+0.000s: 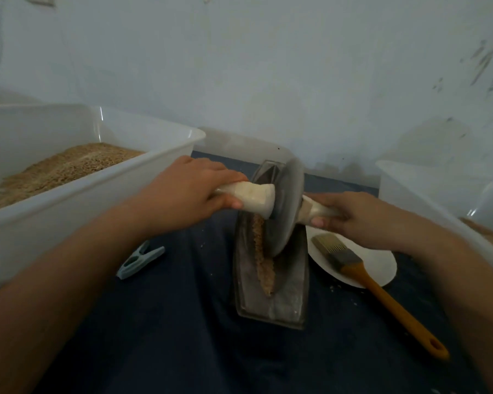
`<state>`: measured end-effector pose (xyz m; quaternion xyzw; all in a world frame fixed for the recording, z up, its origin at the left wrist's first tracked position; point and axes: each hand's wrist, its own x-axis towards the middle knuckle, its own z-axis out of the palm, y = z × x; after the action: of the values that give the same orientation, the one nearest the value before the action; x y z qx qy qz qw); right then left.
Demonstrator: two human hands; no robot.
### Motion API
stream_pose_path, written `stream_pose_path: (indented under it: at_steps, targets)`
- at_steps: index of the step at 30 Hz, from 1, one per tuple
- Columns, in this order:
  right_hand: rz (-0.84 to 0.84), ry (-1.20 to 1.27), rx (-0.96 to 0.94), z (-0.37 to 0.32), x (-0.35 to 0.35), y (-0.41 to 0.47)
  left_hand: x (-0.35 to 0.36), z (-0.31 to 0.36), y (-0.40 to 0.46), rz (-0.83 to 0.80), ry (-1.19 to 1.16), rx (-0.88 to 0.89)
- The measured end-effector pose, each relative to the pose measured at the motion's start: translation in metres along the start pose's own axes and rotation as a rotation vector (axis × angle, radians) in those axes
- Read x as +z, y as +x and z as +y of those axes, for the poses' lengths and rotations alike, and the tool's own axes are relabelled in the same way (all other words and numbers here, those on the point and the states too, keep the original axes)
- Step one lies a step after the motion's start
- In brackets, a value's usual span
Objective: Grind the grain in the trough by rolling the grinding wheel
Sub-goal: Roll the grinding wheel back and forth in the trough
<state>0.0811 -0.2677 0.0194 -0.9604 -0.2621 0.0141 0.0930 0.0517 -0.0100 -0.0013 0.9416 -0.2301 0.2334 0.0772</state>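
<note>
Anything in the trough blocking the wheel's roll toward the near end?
Nothing visible. The grinding wheel sits in the trough, left hand and right hand on its handles. Only the grain lies ahead. The brush is outside, right.

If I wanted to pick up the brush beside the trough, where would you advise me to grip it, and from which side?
Grip the brush by its long orange handle, coming from the near right. The handle angles toward the person and lies free on the dark cloth, while the bristle end rests on the white plate, close under the right hand.
</note>
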Motion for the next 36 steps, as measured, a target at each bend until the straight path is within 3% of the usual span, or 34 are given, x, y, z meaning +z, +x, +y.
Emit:
stream_pose_path:
  at_steps: [3, 5, 8, 12, 15, 19, 23, 26, 29, 34, 36]
  targets:
    - [0.256, -0.15, -0.014, 0.003, 0.018, 0.01, 0.016, -0.004, 0.001, 0.024, 0.076, -0.069]
    - [0.334, -0.277, -0.059, -0.001, 0.021, 0.011, 0.016, -0.007, 0.001, -0.008, -0.014, -0.1]
    - [0.196, -0.279, -0.056, -0.009, 0.009, 0.003, 0.001, -0.009, -0.002, -0.091, -0.248, -0.117]
    - [-0.111, -0.103, -0.073, -0.025, -0.021, -0.022, -0.029, -0.01, -0.01, -0.357, -0.533, -0.052]
    - [-0.185, -0.089, -0.102, -0.031, -0.03, -0.032, -0.04, -0.01, -0.014, -0.468, -0.598, -0.032]
    - [-0.03, -0.11, -0.051, -0.022, -0.012, -0.013, -0.024, -0.012, -0.008, -0.374, -0.439, -0.11]
    - [0.287, -0.25, -0.039, -0.007, 0.016, 0.009, 0.009, -0.009, -0.001, -0.103, -0.166, -0.177]
    - [0.368, -0.27, -0.048, 0.0, 0.025, 0.012, 0.019, -0.008, 0.001, 0.026, -0.041, -0.119]
    - [0.213, -0.249, -0.043, -0.005, 0.013, 0.005, 0.006, -0.007, -0.001, -0.019, -0.189, -0.119]
    - [-0.133, -0.067, -0.08, -0.025, -0.023, -0.02, -0.034, -0.009, -0.011, -0.406, -0.545, -0.078]
    - [-0.187, -0.066, -0.097, -0.028, -0.029, -0.028, -0.042, -0.009, -0.013, -0.462, -0.607, -0.057]
